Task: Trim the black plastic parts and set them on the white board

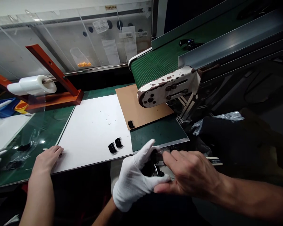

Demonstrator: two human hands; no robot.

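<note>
My left hand [134, 177], in a white glove, is closed around a small glossy black plastic part [158, 170], much of it hidden by the fingers. My bare right hand [191, 171] is pressed close against it. A slim pale-handled tool [214, 161] with a dark label sticks out behind my right fist; its working end is mostly covered, so I cannot tell its kind. Both hands are just off the table's front edge. Two black plastic pieces [115, 145] lie on the white board [91, 125] beyond, and another black piece [131, 124] rests on the brown board [143, 110].
At left, another person's bare hand [49, 157] rests at the white board's edge. A green conveyor belt [153, 67] slopes down over the brown board, carrying a black part [190, 44]. A red-brown stand [54, 70] bears a roll of clear film [37, 85]. Tiny scraps dot the white board.
</note>
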